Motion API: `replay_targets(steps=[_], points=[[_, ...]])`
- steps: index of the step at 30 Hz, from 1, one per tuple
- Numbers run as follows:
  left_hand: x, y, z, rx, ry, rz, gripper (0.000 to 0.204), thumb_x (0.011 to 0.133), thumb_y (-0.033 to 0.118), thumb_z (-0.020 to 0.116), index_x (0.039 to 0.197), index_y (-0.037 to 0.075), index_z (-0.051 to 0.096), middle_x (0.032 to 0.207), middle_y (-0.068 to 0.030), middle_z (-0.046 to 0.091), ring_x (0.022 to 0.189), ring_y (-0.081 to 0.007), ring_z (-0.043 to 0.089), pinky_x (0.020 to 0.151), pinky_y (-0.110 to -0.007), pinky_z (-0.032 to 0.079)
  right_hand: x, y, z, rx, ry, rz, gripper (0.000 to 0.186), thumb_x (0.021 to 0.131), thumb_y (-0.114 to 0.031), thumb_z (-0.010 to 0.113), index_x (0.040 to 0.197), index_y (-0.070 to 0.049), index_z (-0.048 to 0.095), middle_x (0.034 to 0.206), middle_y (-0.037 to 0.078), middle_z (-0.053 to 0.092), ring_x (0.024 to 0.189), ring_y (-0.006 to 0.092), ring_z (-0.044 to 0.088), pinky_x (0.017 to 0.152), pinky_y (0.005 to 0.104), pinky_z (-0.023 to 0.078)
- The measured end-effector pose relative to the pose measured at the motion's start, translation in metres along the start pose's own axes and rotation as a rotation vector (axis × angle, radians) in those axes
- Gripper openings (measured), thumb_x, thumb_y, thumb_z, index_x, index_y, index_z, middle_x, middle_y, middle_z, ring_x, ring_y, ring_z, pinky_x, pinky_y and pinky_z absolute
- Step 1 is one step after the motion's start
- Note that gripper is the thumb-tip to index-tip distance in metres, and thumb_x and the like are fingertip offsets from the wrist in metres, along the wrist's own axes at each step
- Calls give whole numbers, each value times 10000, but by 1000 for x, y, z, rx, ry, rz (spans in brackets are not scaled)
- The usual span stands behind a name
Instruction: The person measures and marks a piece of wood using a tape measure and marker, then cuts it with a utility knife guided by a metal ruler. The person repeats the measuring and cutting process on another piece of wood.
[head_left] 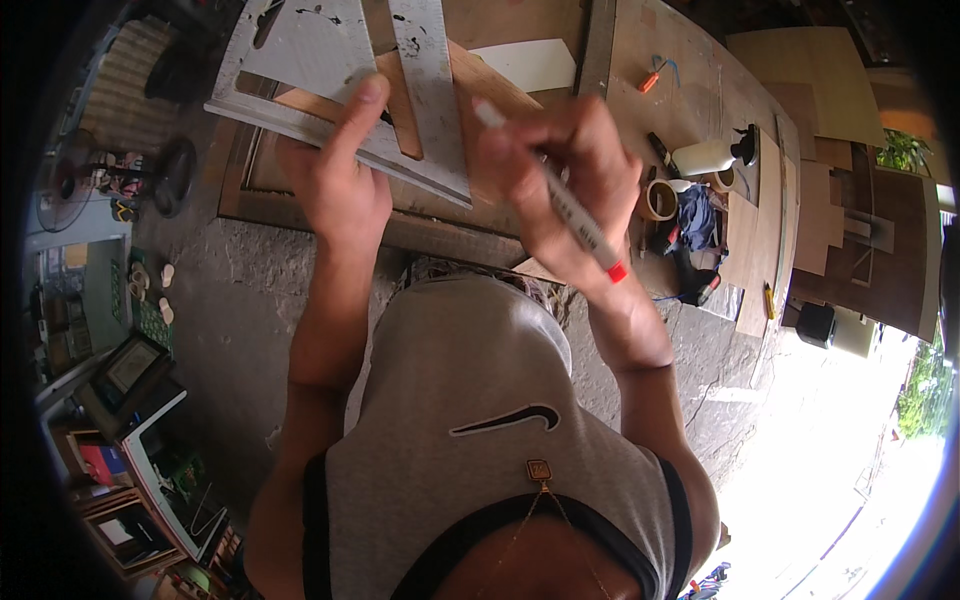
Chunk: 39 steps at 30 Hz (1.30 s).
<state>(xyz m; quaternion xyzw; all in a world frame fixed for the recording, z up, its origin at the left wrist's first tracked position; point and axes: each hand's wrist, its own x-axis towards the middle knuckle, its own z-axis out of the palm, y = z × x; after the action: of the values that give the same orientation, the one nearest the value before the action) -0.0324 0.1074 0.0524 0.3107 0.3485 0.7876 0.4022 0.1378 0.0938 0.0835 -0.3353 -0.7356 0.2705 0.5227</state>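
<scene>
My left hand grips a paint-marked metal triangular square along its lower edge, thumb over the top. Beneath the square lies a light wooden board on the work table. My right hand, slightly blurred, has its fingers wrapped round a grey marker with a red end cap low and a pale tip raised just right of the square. A white rectangular sheet sits behind the board.
The table holds an orange-handled tool, white bottle, tape rolls, dark blue cloth and yellow cutter. Wooden sheets stand at right. A fan, slippers and framed items are at left.
</scene>
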Motion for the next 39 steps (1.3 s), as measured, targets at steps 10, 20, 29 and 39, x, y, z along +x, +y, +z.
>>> replay_targets(steps=[10, 20, 29, 39], points=[[-1, -2, -13, 91, -44, -6, 510, 827, 16, 659, 1295, -21, 460, 1200, -106, 565, 1105, -213, 555, 932, -364, 451, -38, -8, -11, 76, -3, 35, 125, 834, -38, 665, 813, -32, 541, 612, 80, 577, 500, 175, 584, 465, 313, 455], [-15, 5, 0, -26, -60, 5, 382, 736, 14, 756, 1073, -2, 576, 1011, -61, 613, 945, -141, 577, 843, -289, 443, 1, -10, 1, 100, 86, 20, 180, 890, -125, 675, 894, -16, 532, 723, 85, 659, 640, 123, 626, 582, 244, 485], [-6, 2, -17, 71, 18, 57, 345, 751, 19, 748, 1050, -7, 577, 999, -66, 611, 915, -144, 580, 820, -296, 455, -46, 2, 5, 59, -111, 31, 127, 869, -57, 652, 892, -6, 537, 714, 92, 660, 653, 145, 652, 558, 263, 507], [-11, 6, -20, 194, -12, 9, 482, 816, 11, 663, 1262, -17, 484, 1205, -109, 565, 1097, -213, 560, 943, -355, 445, -28, -18, -9, -49, 28, -61, 138, 836, -55, 684, 864, -22, 553, 664, 84, 614, 520, 160, 591, 479, 288, 460]])
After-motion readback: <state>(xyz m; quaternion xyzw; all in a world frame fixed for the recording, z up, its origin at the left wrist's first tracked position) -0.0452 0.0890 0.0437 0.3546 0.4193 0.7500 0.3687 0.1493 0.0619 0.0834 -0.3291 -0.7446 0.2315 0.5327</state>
